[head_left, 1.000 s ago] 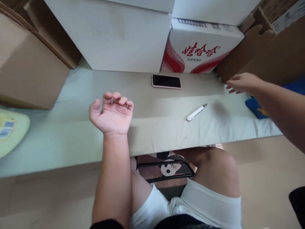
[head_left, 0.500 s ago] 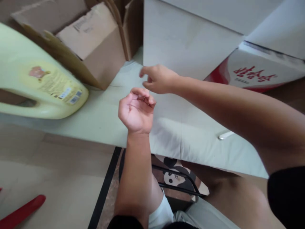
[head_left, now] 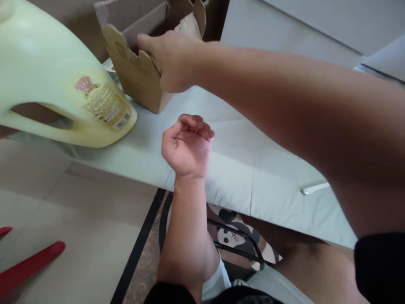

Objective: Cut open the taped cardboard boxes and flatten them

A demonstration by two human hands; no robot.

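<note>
My right hand (head_left: 177, 59) is at the small brown cardboard box (head_left: 136, 74), with its fingers bent over the torn near edge. The fingertips are partly hidden behind the cardboard. Just beyond this hand shows a pale piece with small print (head_left: 190, 26); whether it is a flap or something in the box, I cannot tell. My left hand (head_left: 190, 145) is held palm up above the pale green cloth (head_left: 228, 139), fingers loosely curled and the palm bare. It touches nothing.
A large yellow-green jug with a handle (head_left: 104, 97) leans in at the left, beside the box. A white box (head_left: 284, 33) stands at the back right. On the cloth lies a white stick-like item (head_left: 314, 188). Red strips (head_left: 34, 266) show on the floor at lower left.
My right hand has moved left and away from me, from above the cloth to the cardboard box. The box now shows its open inside. My left hand has hardly moved.
</note>
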